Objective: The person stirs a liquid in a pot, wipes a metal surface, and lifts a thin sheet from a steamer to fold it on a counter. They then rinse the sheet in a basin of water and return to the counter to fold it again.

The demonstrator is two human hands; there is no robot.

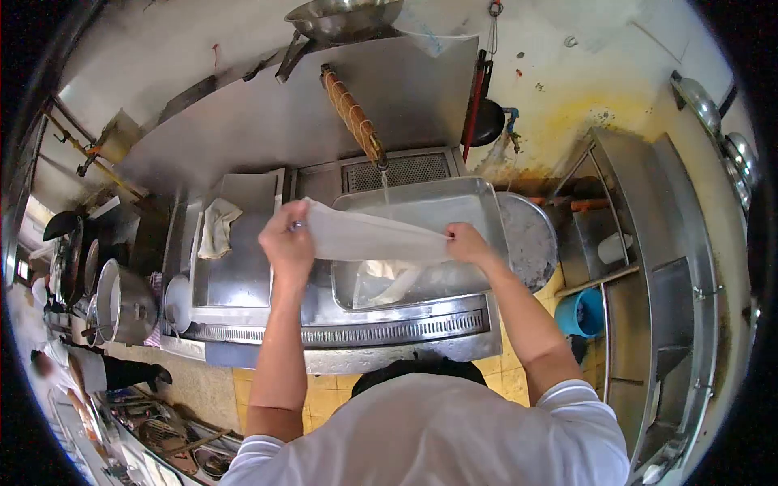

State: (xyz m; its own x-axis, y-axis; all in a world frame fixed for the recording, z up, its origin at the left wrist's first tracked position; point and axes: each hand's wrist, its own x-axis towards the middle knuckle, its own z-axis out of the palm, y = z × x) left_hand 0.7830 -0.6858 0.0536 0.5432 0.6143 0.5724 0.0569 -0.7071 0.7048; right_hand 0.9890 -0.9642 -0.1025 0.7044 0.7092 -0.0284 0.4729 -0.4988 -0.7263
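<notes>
Stretched between my two hands is a thin white cloth (373,235), held over a large rectangular metal tray (491,212). My left hand (288,236) grips its left end, fingers closed, a ring showing on one finger. At the other end, my right hand (468,243) pinches the cloth's corner. Water (386,194) runs from a wrapped spout (353,117) into the tray behind the cloth. More pale wet cloth (389,283) lies in the tray, partly hidden by the piece I hold.
A crumpled white cloth (217,228) lies on the steel counter (235,279) at left. Beside the tray on the right stands a round metal basin (528,243) of greyish contents. A blue bucket (580,313) sits near the steel shelving (640,243). Another person (89,368) stands far left.
</notes>
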